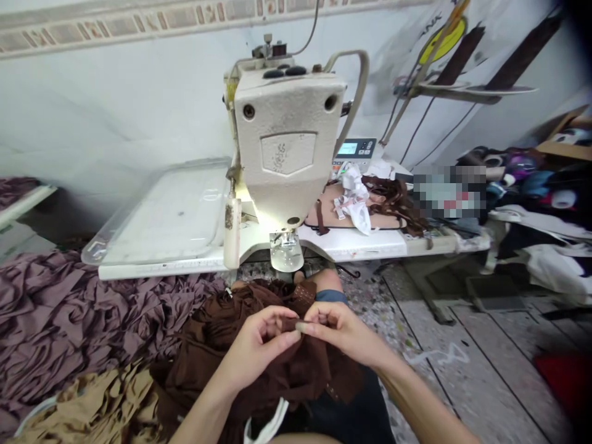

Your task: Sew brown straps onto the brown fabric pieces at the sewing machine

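Basin (37, 410): tan cloth (108, 401); hands (254, 348) (346, 330): brown fabric (303, 367).

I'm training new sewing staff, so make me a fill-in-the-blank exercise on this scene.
The left hand and right hand pinch fabric that is ____ in colour.
The mauve pile lies toward the picture's lower ____ corner.
The control panel appears to the sewing machine's ____, not its left.

Missing words: brown; left; right.

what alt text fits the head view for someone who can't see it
A left hand and right hand pinch brown cloth in front of a white sewing machine. Mauve cloth and tan cloth lie heaped at the picture's left.
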`<action>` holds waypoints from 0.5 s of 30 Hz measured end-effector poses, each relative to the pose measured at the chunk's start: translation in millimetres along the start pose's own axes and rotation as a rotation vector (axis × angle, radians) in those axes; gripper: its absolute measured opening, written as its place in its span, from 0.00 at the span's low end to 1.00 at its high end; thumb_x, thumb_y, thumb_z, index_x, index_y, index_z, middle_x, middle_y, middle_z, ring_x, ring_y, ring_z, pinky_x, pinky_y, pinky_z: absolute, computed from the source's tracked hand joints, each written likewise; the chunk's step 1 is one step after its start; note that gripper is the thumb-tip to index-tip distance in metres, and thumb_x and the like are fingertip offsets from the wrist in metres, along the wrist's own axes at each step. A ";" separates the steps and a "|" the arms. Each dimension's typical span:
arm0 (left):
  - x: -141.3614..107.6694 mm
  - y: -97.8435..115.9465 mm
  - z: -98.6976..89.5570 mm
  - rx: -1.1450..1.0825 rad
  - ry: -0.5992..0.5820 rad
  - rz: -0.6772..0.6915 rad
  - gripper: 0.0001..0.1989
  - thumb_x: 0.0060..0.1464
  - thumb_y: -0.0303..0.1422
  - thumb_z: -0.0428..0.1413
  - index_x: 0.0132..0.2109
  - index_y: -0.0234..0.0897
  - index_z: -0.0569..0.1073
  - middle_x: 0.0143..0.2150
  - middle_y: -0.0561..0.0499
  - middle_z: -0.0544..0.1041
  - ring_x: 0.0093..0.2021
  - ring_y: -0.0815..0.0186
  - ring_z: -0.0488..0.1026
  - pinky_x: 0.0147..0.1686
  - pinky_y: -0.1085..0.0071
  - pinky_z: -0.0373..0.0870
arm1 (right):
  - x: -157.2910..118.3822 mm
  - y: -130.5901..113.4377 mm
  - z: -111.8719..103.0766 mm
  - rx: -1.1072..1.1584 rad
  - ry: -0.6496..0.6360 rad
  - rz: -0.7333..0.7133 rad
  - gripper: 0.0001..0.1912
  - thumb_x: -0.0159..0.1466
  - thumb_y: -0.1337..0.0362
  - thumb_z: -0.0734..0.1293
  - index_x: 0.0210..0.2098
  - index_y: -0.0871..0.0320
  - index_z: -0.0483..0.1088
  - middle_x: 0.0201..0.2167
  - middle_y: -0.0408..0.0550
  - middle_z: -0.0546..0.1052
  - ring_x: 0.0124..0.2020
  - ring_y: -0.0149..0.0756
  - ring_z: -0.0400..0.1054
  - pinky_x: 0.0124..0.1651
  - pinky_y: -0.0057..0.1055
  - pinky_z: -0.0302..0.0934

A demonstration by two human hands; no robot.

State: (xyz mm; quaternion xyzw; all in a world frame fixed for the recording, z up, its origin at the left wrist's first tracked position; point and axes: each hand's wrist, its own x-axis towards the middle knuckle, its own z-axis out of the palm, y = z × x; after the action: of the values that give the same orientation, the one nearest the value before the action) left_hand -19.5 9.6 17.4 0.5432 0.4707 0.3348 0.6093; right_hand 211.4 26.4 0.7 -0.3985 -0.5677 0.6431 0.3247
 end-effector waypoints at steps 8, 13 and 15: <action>13.6 2.6 8.3 0.022 0.182 0.071 0.17 0.62 0.46 0.65 0.37 0.35 0.84 0.32 0.50 0.80 0.31 0.68 0.70 0.33 0.73 0.65 | -8.7 6.1 2.7 0.002 0.051 -0.030 0.21 0.71 0.47 0.73 0.34 0.59 0.77 0.30 0.43 0.75 0.32 0.33 0.65 0.37 0.29 0.60; 19.8 12.5 8.7 0.095 0.171 0.166 0.16 0.64 0.42 0.64 0.33 0.35 0.82 0.29 0.53 0.76 0.29 0.69 0.68 0.31 0.74 0.64 | -5.1 1.3 1.8 0.017 0.025 -0.016 0.20 0.64 0.48 0.79 0.34 0.60 0.79 0.30 0.42 0.76 0.32 0.32 0.66 0.37 0.28 0.60; 19.8 13.5 9.9 0.132 0.181 0.206 0.15 0.65 0.41 0.63 0.33 0.36 0.82 0.30 0.52 0.75 0.31 0.68 0.69 0.33 0.73 0.65 | -3.4 -0.4 1.4 0.015 0.051 -0.028 0.20 0.64 0.48 0.79 0.35 0.60 0.80 0.30 0.43 0.77 0.32 0.32 0.67 0.36 0.28 0.61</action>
State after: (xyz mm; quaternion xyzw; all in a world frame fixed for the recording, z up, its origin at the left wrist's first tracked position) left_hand -2.3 26.9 26.1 0.5949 0.4866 0.4116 0.4899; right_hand 211.7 22.8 1.7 -0.4045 -0.5598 0.6324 0.3509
